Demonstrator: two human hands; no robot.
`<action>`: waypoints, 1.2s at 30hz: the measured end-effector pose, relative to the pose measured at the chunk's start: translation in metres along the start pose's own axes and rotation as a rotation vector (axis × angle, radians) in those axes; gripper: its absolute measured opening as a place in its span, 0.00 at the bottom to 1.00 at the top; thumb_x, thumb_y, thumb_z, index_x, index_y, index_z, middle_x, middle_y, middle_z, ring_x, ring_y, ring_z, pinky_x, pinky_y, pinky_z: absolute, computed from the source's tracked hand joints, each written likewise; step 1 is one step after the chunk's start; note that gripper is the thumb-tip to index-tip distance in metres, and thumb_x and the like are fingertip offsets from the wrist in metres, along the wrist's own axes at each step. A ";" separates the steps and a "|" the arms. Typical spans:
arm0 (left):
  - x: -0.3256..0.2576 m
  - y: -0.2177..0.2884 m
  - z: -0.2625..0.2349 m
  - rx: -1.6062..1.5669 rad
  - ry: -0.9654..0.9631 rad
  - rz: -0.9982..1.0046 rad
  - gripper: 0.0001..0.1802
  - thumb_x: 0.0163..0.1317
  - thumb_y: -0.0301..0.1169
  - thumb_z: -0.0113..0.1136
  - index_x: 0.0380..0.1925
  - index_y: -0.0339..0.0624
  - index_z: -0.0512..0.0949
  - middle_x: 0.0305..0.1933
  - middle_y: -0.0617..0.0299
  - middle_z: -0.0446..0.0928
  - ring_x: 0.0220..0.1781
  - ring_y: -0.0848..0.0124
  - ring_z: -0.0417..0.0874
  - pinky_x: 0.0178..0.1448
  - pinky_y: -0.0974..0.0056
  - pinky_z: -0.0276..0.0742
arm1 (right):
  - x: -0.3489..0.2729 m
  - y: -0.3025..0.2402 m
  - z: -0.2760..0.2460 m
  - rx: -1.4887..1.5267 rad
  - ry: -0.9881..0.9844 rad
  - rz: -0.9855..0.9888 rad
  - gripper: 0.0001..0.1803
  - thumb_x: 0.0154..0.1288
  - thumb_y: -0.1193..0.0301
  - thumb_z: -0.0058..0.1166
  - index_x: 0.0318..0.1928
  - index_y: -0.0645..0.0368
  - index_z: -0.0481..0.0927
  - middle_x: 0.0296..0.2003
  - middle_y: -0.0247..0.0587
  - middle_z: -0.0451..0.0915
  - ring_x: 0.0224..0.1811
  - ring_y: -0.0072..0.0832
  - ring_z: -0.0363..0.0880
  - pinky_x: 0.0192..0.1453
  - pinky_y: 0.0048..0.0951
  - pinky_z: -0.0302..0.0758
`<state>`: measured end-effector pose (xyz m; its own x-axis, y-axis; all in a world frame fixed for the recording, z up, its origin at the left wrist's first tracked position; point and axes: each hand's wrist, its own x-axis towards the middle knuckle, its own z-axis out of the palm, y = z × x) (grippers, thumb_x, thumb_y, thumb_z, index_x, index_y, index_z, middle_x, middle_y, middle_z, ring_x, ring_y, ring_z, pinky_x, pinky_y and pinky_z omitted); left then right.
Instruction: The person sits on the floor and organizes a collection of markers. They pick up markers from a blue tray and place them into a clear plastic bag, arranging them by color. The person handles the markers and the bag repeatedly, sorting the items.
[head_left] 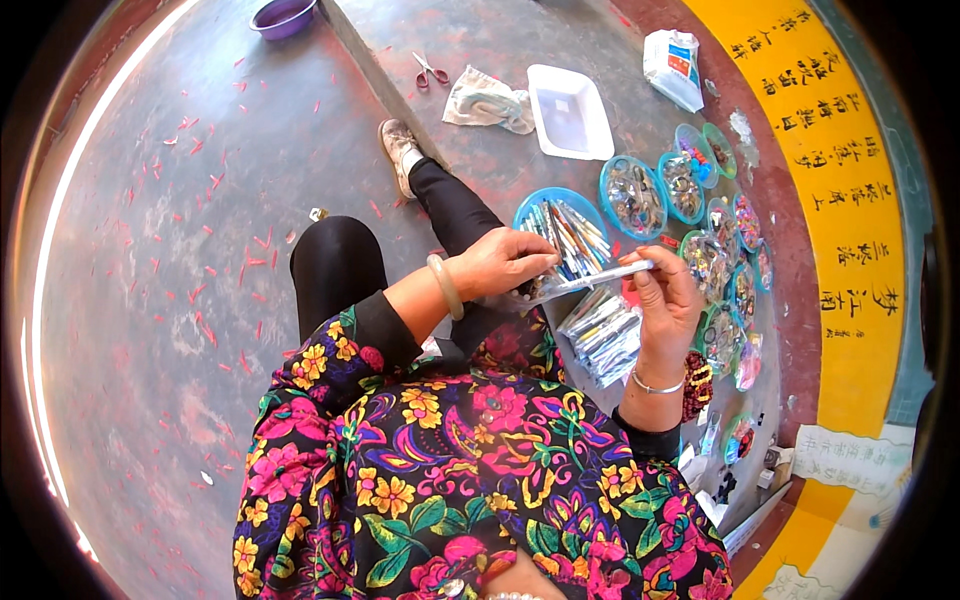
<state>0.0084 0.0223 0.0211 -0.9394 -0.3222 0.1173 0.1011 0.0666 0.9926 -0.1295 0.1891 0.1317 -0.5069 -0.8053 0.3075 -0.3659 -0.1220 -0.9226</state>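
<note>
Slim white-and-silver pen-shaped rod [605, 276]: intact where visible, held aloft, nearly level, right end slightly higher in view, located right of centre. Clear, thin plastic film [548, 292]: at rod's left end; enclosure of rod undetermined.

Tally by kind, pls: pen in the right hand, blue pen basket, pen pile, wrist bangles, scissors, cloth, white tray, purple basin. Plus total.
Pen in right hand: 1
Blue pen basket: 1
Pen pile: 1
Bangles, one per wrist: 2
Scissors: 1 pair
Cloth: 1
White tray: 1
Purple basin: 1
Total: 9
</note>
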 end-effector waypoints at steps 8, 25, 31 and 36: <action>0.000 0.001 0.001 -0.010 0.013 -0.002 0.15 0.66 0.34 0.55 0.42 0.32 0.80 0.37 0.57 0.83 0.39 0.75 0.81 0.46 0.68 0.76 | 0.001 -0.007 0.027 -0.457 -0.250 -0.165 0.13 0.56 0.81 0.59 0.44 0.61 0.79 0.36 0.45 0.82 0.36 0.35 0.82 0.41 0.30 0.76; 0.000 -0.001 0.001 -0.021 0.031 0.030 0.13 0.66 0.32 0.53 0.41 0.32 0.80 0.35 0.58 0.83 0.38 0.75 0.81 0.45 0.67 0.76 | -0.011 0.043 0.023 -0.483 -0.289 0.265 0.10 0.59 0.68 0.60 0.31 0.63 0.79 0.22 0.44 0.78 0.23 0.31 0.77 0.30 0.29 0.72; -0.003 0.016 -0.001 0.033 0.025 0.018 0.13 0.67 0.32 0.52 0.40 0.32 0.80 0.34 0.58 0.83 0.37 0.75 0.81 0.45 0.68 0.76 | -0.008 0.026 0.027 -0.384 -0.242 0.248 0.07 0.57 0.75 0.55 0.24 0.64 0.76 0.15 0.37 0.69 0.20 0.14 0.64 0.25 0.23 0.65; -0.006 0.023 -0.004 -0.018 0.055 0.080 0.14 0.68 0.32 0.51 0.40 0.33 0.81 0.34 0.59 0.83 0.37 0.76 0.81 0.44 0.68 0.76 | -0.007 0.021 0.029 -0.316 -0.223 0.290 0.07 0.56 0.75 0.54 0.24 0.65 0.77 0.15 0.35 0.69 0.20 0.13 0.65 0.24 0.23 0.65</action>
<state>0.0182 0.0217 0.0437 -0.9087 -0.3679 0.1974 0.1816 0.0774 0.9803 -0.1111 0.1760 0.1037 -0.4562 -0.8889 -0.0409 -0.4709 0.2801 -0.8365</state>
